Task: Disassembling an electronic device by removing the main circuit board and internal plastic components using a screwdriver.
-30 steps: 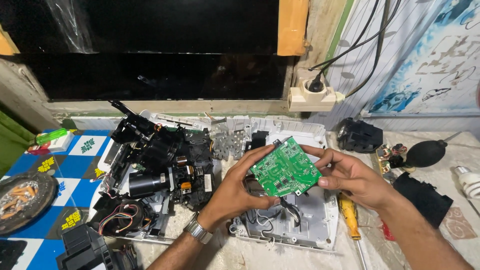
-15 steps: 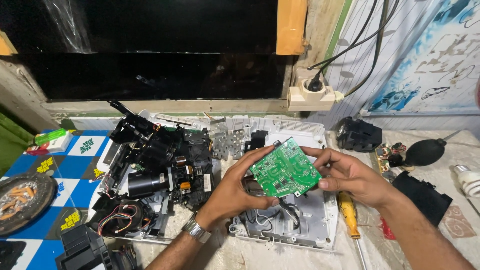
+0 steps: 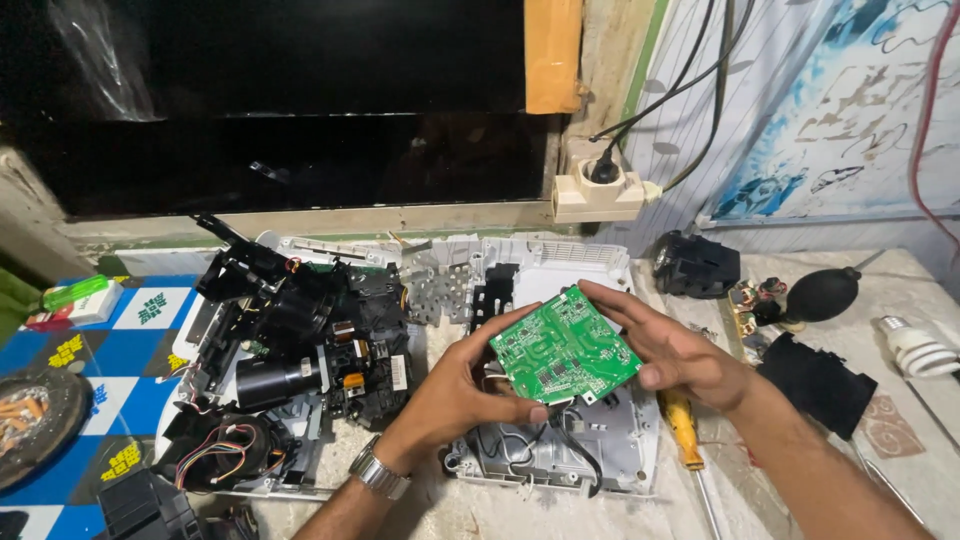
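I hold a green circuit board [image 3: 563, 347] tilted up between both hands, solder side toward me. My left hand [image 3: 462, 393] grips its lower left edge, a metal watch on that wrist. My right hand [image 3: 678, 352] pinches its right edge, fingers spread along the top. Black wires hang from the board's underside. Below the board lies an open white device casing [image 3: 600, 462] with grey metal inside.
A black lens and optics assembly [image 3: 290, 350] with a wired fan [image 3: 225, 455] lies to the left. A yellow-handled screwdriver [image 3: 685, 432] rests right of the casing. Further right are a black rubber air blower [image 3: 820, 293], a black part [image 3: 820, 385] and a white bulb [image 3: 915, 345]. A wall socket [image 3: 598, 190] sits above.
The board has stayed between both hands at nearly the same tilt. My hands have barely shifted.
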